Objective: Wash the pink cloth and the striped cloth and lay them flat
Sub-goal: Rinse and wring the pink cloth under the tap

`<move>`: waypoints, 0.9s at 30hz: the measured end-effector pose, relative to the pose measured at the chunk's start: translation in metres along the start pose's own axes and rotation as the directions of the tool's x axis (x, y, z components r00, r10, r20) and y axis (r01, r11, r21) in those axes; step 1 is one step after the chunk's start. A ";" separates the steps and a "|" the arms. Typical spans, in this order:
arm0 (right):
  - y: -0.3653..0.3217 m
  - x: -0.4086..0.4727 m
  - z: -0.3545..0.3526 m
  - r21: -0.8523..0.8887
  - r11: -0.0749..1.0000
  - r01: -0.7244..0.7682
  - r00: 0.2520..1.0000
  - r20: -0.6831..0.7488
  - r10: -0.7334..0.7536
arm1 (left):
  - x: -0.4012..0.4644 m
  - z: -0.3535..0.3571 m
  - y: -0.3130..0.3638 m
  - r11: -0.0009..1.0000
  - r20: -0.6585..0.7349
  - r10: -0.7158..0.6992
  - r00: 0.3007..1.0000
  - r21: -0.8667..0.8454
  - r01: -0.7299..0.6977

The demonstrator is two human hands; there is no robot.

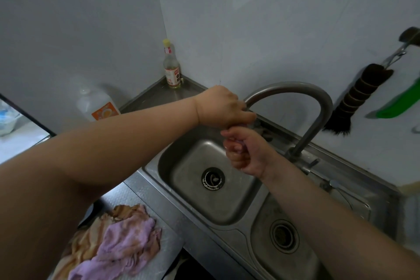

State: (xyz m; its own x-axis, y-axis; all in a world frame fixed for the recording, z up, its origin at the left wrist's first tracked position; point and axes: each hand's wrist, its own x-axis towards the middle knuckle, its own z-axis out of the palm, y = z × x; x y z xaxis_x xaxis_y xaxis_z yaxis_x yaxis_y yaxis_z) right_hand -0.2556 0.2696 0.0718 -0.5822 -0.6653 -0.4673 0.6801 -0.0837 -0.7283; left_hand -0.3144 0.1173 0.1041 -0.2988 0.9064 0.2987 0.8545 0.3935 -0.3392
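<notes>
- Two hands meet over the left basin of the steel sink (181, 191), just under the mouth of the curved tap (313, 102).
- The left hand (221, 106) is on top, its fingers curled down around something small at the tap mouth; a little purple-pink colour shows under it.
- The right hand (244, 152) is directly below and touches the left one; its fingers are curled tight, with a bit of the same pink colour between them (it is too hidden to say what piece of cloth this is).
- The pink cloth (129, 241) lies crumpled on the counter (145, 191) to the left of the sink, near the bottom edge of the view.
- The striped cloth (91, 236), with brown and cream bands, lies under and beside the pink one, also crumpled and not flat.
- In the corner behind the sink a glass bottle (172, 68) with a yellow cap stands upright.
- A plastic jug (97, 104) with an orange label stands against the left wall.
- A dark brush (356, 100) and a green tool (400, 104) hang on the right wall.
</notes>
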 end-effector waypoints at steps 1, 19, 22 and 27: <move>-0.004 -0.001 -0.003 -0.032 0.997 -0.064 0.998 0.027 0.065 | -0.005 0.002 0.003 1.000 -0.003 -0.013 1.000 -0.001 0.013; 0.035 0.014 -0.064 -0.741 -0.663 0.105 0.517 0.610 -0.600 | -0.033 -0.005 0.074 -0.737 0.923 0.056 0.381 -0.219 0.639; 0.012 0.012 -0.048 -0.597 -0.760 0.256 0.209 0.802 -0.560 | -0.031 -0.004 0.083 -0.793 0.747 0.306 0.590 -0.143 0.592; -0.022 0.003 -0.030 -0.335 -0.872 0.358 0.397 0.900 -0.183 | -0.029 -0.004 0.089 -0.741 0.785 0.344 0.515 -0.109 0.662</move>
State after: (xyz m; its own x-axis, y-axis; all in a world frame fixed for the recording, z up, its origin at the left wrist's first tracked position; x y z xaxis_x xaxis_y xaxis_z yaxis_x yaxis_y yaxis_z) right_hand -0.2857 0.2919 0.0711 0.0456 -0.9160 0.3985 -0.9504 0.0831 0.2998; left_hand -0.2276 0.1250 0.0688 -0.1931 0.7227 -0.6636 -0.7849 0.2921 0.5464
